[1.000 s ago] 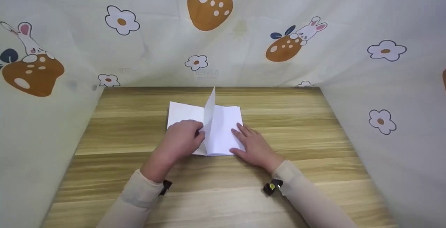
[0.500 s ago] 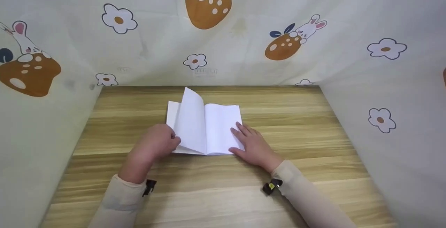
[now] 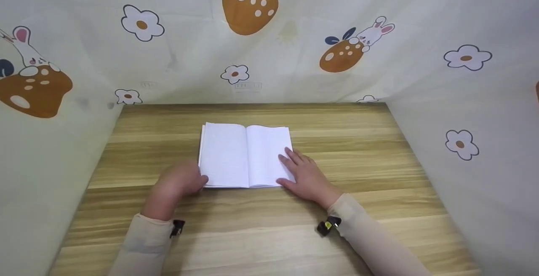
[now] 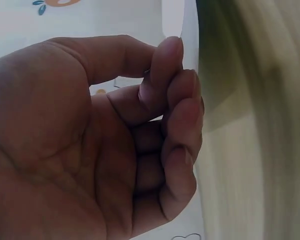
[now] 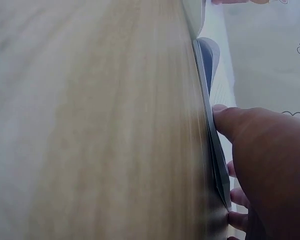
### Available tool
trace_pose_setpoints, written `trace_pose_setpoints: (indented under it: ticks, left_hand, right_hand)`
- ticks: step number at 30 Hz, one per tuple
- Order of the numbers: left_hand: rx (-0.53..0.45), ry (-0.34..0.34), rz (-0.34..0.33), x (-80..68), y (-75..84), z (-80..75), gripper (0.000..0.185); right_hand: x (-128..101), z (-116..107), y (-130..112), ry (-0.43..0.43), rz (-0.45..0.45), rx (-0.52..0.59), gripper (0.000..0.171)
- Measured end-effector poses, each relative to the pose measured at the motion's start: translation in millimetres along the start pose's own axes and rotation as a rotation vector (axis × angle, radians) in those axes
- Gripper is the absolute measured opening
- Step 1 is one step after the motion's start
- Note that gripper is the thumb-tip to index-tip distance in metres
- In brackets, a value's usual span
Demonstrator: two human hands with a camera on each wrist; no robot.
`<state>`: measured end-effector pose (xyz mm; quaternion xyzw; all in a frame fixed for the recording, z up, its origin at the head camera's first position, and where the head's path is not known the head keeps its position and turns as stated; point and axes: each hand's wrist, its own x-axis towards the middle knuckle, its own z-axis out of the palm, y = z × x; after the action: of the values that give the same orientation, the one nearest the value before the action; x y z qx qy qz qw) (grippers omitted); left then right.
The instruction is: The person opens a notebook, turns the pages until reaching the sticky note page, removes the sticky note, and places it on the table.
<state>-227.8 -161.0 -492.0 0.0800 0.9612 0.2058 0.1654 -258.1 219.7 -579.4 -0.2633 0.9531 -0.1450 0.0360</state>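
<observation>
A notebook (image 3: 227, 154) with white pages lies open on the wooden table, its left and right pages both down. At its lower left corner is my left hand (image 3: 181, 179), fingers curled, with the thumb over the corner of the left page. In the left wrist view the thumb and index finger of this hand (image 4: 100, 125) meet at the white page edge (image 4: 173, 17), pinching it. My right hand (image 3: 309, 179) rests with spread fingers on the right page's outer edge. From the right wrist view, its thumb (image 5: 227, 120) presses on the notebook's near edge (image 5: 210, 110).
The wood-grain table (image 3: 261, 229) stretches around the notebook on all sides. A pale cloth (image 3: 185, 57) printed with flowers and rabbits encloses the back and both sides. Small dark cameras sit at both wrists, the right one (image 3: 328, 225) beside the cuff.
My left hand has carried a standing page from the middle over to the left and down onto the left side. The right hand has stayed on the right page.
</observation>
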Motion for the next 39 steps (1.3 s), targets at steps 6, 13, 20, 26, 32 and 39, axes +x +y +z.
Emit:
trace_pose_setpoints:
  ticks: [6,13,20,26,32,39]
  left_hand:
    - [-0.035,0.002,-0.076,0.3,-4.5,7.7,0.03]
    - [-0.009,0.048,-0.099,1.5,-8.1,13.8,0.022]
    - [0.092,0.128,-0.064,8.4,1.7,13.4,0.033]
    - [0.063,0.29,0.115,20.6,19.8,16.8,0.023]
    - [0.105,0.358,0.29,36.4,37.5,31.1,0.035]
    - [0.175,0.272,0.314,57.8,47.8,45.3,0.058]
  right_hand:
    - [0.8,-1.2,-0.2,0.001,-0.008,0.004,0.08]
    - [1.6,0.5,0.0,-0.003,-0.005,-0.002,0.08]
    - [1.2,0.1,-0.9,0.002,-0.009,-0.003,0.081]
    - [-0.1,0.8,-0.9,0.0,-0.007,-0.004,0.081]
    - [0.0,3.1,-0.2,-0.001,-0.002,-0.002,0.081]
    - [-1.0,0.5,-0.6,0.004,0.002,0.005,0.081]
